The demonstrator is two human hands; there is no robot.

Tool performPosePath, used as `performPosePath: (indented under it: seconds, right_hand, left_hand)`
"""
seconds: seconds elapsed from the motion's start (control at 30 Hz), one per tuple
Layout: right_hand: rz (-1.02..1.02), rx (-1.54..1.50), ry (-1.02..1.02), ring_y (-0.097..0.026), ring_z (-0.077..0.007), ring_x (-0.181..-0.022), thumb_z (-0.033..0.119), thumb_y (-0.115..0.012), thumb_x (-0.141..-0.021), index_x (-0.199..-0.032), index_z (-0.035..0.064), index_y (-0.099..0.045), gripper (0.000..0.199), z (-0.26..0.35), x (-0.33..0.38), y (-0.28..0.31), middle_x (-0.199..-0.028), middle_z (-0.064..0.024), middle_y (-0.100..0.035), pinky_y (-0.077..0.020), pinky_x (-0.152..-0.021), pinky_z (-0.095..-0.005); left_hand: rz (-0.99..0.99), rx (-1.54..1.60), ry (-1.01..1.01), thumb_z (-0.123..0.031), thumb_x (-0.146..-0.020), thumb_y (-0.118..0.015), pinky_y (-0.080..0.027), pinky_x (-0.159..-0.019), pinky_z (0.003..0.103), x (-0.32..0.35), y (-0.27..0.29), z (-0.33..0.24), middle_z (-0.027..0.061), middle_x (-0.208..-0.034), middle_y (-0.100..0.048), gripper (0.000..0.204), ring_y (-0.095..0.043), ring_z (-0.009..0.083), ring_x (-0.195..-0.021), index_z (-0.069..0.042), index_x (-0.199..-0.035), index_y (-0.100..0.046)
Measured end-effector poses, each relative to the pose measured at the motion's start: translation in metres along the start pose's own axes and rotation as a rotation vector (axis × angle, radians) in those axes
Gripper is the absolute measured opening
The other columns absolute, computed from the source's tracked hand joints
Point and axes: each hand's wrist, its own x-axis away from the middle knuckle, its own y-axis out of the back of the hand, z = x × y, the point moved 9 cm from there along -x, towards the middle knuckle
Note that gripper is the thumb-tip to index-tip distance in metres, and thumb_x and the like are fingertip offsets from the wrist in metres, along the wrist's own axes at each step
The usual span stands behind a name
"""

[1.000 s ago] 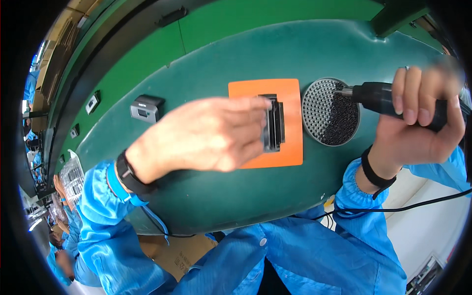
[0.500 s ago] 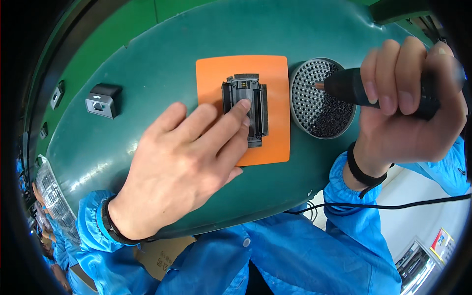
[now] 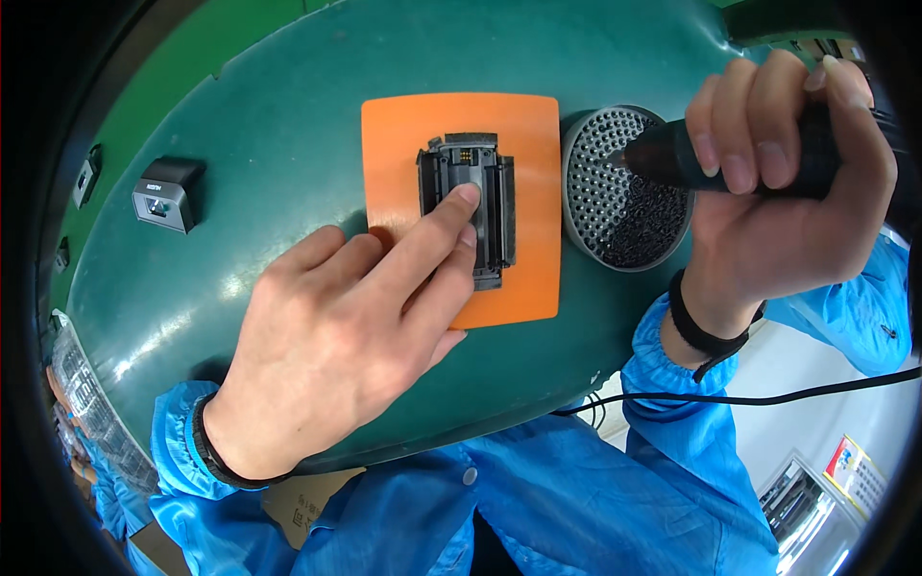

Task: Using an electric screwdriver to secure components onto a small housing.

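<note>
Lying on the orange mat [image 3: 394, 134], on top of the green table [image 3: 288, 134]: a long black part [image 3: 494, 211]. Longer from near to far than from left to right. Touched by the left hand [image 3: 331, 331], from the near left, with two fingertips [image 3: 468, 195] on top. Not pinched and not picked up there, with the fingers loose and a bit apart.

Wrapped tight in the right hand [image 3: 778, 187]: a fat black power tool [image 3: 667, 158]. Pointed left, with its tip over the holes of the round gray dish [image 3: 589, 206], just right of the mat. Heaped in the near right part of the dish: tiny black screws [image 3: 645, 226]. Too small to tell: any screw on the tip.

Black part to the left of the tool's tip, past the dish's rim, and a little nearer. Long way of the part set crosswise to the tool. Left hand nearest, right on the part; right hand well apart, over to the right.
</note>
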Motion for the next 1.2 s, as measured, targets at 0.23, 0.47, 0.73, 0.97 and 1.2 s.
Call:
performPosePath:
  seconds: [0.23,0.47,0.73,0.97,1.2]
  right_hand:
    - [-0.127,-0.035,-0.013,-0.035,-0.0124,-0.051,0.025,-0.037,-0.109,-0.106,0.0078,-0.062,0.03,0.003,0.004,-0.009,-0.064,-0.0005,-0.039,-0.0352,-0.051,-0.0321]
    - [-0.457,0.139,0.084,-0.041,-0.0128,-0.042,0.007,-0.051,-0.106,-0.109,0.0057,-0.052,0.003,-0.006,0.008,-0.019,-0.056,-0.0036,-0.044,-0.0373,-0.043,-0.0305]
    - [-0.426,0.044,0.084,-0.038,-0.0132,-0.045,0.017,-0.044,-0.109,-0.106,0.0082,-0.054,0.015,0.014,0.009,-0.009,-0.058,-0.001,-0.038,-0.0369,-0.045,-0.0323]
    - [-0.02,-0.043,0.167,-0.038,-0.0124,-0.047,0.026,-0.036,-0.111,-0.113,0.0094,-0.057,0.027,0.024,-0.03,-0.05,-0.061,0.0009,-0.039,-0.0385,-0.048,-0.031]
    - [-0.036,-0.238,0.099,-0.038,-0.0122,-0.047,0.029,-0.037,-0.111,-0.113,0.0098,-0.06,0.029,0.013,-0.035,-0.042,-0.062,0.0012,-0.04,-0.0379,-0.047,-0.0305]
  left_hand:
    - [-0.032,0.02,-0.031,-0.035,-0.08,-0.081,-0.051,-0.068,0.035,-0.001,0.006,-0.003,0.0142,-0.147,-0.063,0.058,-0.064,0.0238,-0.07,0.002,-0.123,-0.069]
    - [-0.049,0.031,-0.023,-0.031,-0.076,-0.085,-0.051,-0.07,0.037,0.001,0.006,-0.002,0.014,-0.146,-0.063,0.059,-0.058,0.0262,-0.068,0.003,-0.122,-0.068]
    - [-0.05,0.072,-0.027,-0.026,-0.072,-0.088,-0.054,-0.075,0.038,-0.001,0.004,-0.002,0.0136,-0.148,-0.062,0.062,-0.06,0.0277,-0.073,0.004,-0.122,-0.067]
    - [-0.023,0.054,-0.035,-0.026,-0.074,-0.087,-0.055,-0.078,0.038,-0.001,0.002,-0.002,0.0135,-0.149,-0.061,0.062,-0.063,0.0279,-0.075,0.004,-0.124,-0.066]
    - [-0.037,0.035,-0.048,-0.028,-0.076,-0.085,-0.055,-0.077,0.038,0.001,0.003,-0.001,0.0166,-0.149,-0.06,0.062,-0.067,0.0277,-0.08,0.005,-0.125,-0.066]
